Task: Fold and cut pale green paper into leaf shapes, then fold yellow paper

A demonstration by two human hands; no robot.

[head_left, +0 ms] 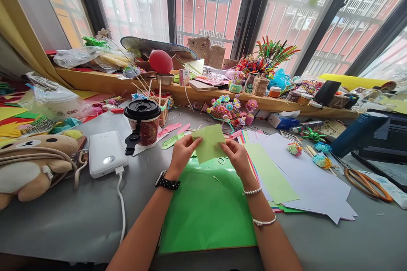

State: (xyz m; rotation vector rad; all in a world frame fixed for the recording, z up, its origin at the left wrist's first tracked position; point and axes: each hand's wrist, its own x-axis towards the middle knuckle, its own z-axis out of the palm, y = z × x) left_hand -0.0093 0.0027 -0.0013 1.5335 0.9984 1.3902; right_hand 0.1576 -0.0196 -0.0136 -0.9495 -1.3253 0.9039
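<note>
Both hands hold up a small light-green square of paper above the grey table. My left hand pinches its left edge, fingers closed, with a black watch on that wrist. My right hand pinches the lower right edge, a pearl bracelet on its wrist. Under the hands lies a large bright-green sheet. To the right is a pale-green sheet on top of a stack of white and coloured paper.
A lidded coffee cup and a white power bank with its cable lie to the left, beside a bear-shaped bag. Orange-handled scissors lie at the right. The window ledge is crowded with craft flowers, a red balloon and boxes.
</note>
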